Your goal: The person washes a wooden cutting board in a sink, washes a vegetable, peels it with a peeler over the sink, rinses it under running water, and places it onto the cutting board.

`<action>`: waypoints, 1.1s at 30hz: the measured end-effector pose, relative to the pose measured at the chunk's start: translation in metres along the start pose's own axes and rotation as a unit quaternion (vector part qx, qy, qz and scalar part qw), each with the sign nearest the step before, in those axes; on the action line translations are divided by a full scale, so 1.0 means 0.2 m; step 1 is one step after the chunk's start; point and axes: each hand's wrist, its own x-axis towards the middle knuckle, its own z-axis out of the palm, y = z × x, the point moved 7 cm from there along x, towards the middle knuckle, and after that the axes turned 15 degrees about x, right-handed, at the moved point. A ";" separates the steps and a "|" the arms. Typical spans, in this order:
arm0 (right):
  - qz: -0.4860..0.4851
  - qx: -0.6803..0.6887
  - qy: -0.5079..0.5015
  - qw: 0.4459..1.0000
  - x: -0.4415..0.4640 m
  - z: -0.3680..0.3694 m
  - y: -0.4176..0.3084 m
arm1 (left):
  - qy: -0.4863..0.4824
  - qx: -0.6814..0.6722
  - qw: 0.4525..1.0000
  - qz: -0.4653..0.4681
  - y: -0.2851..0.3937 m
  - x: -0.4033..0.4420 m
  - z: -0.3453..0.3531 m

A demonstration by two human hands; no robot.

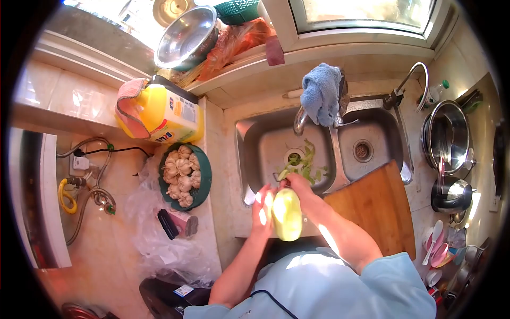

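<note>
A pale green, mostly peeled gourd (287,215) is held over the front edge of the sink, close to my body. My left hand (262,208) is closed along its left side. At the gourd's far end is my right hand (297,184), its fingers wrapped round what looks like a peeler (276,176); only a small metal part shows. Green peelings (305,166) lie in the left basin (260,154), around and beside the drain.
A wooden cutting board (372,207) overlaps the right basin's front. A blue cloth (322,93) hangs over the faucet. Left stand a green basket (204,196) of garlic bulbs and a yellow jug (164,114). Pots (449,138) line the right side.
</note>
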 end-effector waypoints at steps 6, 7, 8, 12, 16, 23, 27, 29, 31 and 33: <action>-0.112 -0.421 -0.018 0.900 -0.03 0.14 0.12 | -0.183 -0.248 0.925 -0.224 -0.72 -0.13 0.11; -0.098 -0.472 -0.017 0.876 -0.14 0.00 0.22 | -0.216 -0.217 0.908 -0.286 -0.80 -0.26 0.11; -0.076 -0.461 -0.048 0.883 -0.16 -0.16 0.24 | -0.236 -0.185 0.903 -0.308 -0.88 -0.31 0.08; -0.147 -0.413 -0.011 0.899 0.12 -0.44 0.07 | -0.238 -0.063 0.869 -0.428 -1.06 -0.36 0.07; -0.125 -0.299 -0.032 0.946 -0.06 -0.26 -0.35 | -0.357 -0.186 0.839 -0.367 -0.88 -0.24 0.23; -0.186 -0.123 -0.005 0.975 -0.33 -0.47 -0.36 | -0.319 -0.256 0.863 -0.294 -0.68 -0.08 0.30; -0.218 -0.094 -0.021 0.971 -0.40 -0.45 -0.27 | -0.215 -0.218 0.918 -0.252 -0.53 0.01 0.29; -0.244 -0.107 -0.042 0.963 -0.38 -0.38 -0.29 | -0.219 -0.167 0.940 -0.202 -0.48 0.05 0.22; -0.216 -0.157 -0.066 0.961 -0.39 -0.25 -0.34 | -0.252 -0.125 0.949 -0.140 -0.48 0.06 0.13; -0.194 -0.206 -0.117 0.952 -0.39 -0.17 -0.37 | -0.256 -0.034 0.961 -0.098 -0.47 0.04 0.05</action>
